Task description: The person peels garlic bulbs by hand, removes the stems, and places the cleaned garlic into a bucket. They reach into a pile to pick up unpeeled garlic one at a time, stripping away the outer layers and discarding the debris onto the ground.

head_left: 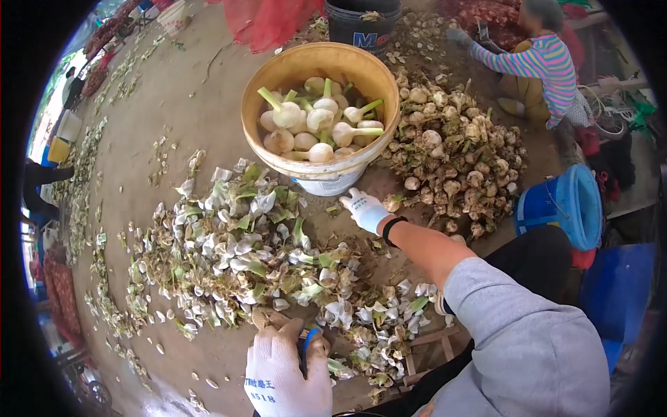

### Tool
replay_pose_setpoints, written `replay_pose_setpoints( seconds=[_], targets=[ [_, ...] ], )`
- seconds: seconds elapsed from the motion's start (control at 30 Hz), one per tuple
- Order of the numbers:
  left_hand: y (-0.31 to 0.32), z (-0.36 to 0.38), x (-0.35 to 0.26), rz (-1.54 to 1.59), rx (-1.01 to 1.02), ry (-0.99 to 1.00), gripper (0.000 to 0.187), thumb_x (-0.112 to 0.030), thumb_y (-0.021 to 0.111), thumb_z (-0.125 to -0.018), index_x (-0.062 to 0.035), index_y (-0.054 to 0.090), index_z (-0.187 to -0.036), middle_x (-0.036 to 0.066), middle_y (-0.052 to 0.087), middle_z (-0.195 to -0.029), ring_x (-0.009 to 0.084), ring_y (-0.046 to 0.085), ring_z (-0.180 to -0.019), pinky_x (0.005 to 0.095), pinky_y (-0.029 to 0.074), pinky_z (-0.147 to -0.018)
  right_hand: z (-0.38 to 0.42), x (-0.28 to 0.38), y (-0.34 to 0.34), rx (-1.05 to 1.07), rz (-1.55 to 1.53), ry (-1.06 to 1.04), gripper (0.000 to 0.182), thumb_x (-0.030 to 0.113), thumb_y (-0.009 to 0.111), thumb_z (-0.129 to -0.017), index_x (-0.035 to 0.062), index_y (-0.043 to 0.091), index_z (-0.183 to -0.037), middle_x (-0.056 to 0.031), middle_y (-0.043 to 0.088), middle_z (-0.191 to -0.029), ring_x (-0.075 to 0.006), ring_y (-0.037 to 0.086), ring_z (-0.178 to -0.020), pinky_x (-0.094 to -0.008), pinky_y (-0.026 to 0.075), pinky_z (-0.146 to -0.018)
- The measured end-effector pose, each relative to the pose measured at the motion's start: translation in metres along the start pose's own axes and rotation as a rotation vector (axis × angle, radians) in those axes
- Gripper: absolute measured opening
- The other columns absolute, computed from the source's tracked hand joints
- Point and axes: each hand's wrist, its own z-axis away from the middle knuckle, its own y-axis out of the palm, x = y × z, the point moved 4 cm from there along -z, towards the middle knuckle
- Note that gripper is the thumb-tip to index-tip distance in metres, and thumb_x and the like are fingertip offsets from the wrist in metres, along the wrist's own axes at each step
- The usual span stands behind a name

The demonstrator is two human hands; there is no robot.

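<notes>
My left hand (pixel 288 368), in a white knit glove with tan fingertips, is closed at the bottom of the head view. Between its thumb and fingers shows part of a blue-handled tool (pixel 310 338); its blade and exact kind are hidden. My right hand (pixel 365 210), also gloved, stretches out just below a yellowish bucket (pixel 251 118). Its fingers are apart and I see nothing in them. Trimmed white garlic bulbs (pixel 319 119) with short green stems lie in that bucket. To the right of my right hand is a heap of untrimmed, soil-stained garlic (pixel 455 142).
Peeled skins and leaves (pixel 215 243) cover the ground left of centre. A black bucket (pixel 361 28) stands behind the yellowish one. At right lies a blue bucket (pixel 559 205) on its side. A person in a striped top (pixel 535 69) sits at the upper right. Red netting (pixel 267 21) lies at the top.
</notes>
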Motion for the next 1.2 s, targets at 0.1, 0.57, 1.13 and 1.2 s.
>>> replay_pose_setpoints(
  seconds=[0.1,0.57,1.13,1.2],
  targets=[
    [0.001,0.004,0.004,-0.024,-0.032,0.011,0.023,-0.008,0.069,-0.091,-0.0024,0.070,-0.113,0.017,0.068,-0.100,0.0361,0.065,-0.095,0.0426,0.052,-0.086,-0.015,-0.003,0.020,0.046,-0.016,0.086,0.054,0.006,0.068,-0.094,0.0094,0.050,-0.145,-0.0186,0.041,-0.152,-0.0379,0.057,-0.129,-0.0434,0.055,-0.103],
    [0.026,0.010,0.004,-0.180,-0.029,0.285,0.018,-0.013,0.075,-0.086,-0.0041,0.067,-0.100,0.016,0.066,-0.097,0.0365,0.066,-0.095,0.0456,0.053,-0.081,0.156,0.117,-0.191,0.219,-1.240,-0.375,0.043,0.021,0.083,-0.090,-0.0004,0.065,-0.122,-0.0063,0.071,-0.106,-0.0119,0.066,-0.093,-0.0306,0.061,-0.078],
    [0.023,0.020,-0.080,0.071,-0.461,0.574,0.027,0.000,0.079,-0.069,-0.0069,0.054,-0.078,0.012,0.053,-0.077,0.0350,0.058,-0.069,0.0441,0.045,-0.060,0.305,0.096,-0.279,-0.359,-0.983,-0.710,0.056,0.002,0.085,-0.079,0.0047,0.067,-0.132,-0.0104,0.064,-0.133,-0.0229,0.061,-0.125,-0.0376,0.049,-0.107],
    [0.021,0.020,-0.085,0.066,-0.490,0.579,0.027,0.002,0.078,-0.068,-0.0061,0.054,-0.076,0.013,0.053,-0.074,0.0356,0.056,-0.067,0.0446,0.044,-0.059,0.305,0.097,-0.284,-0.446,-0.963,-0.782,0.056,0.004,0.085,-0.080,0.0087,0.068,-0.133,-0.0123,0.066,-0.126,-0.0223,0.062,-0.119,-0.0362,0.050,-0.104]
  ],
)
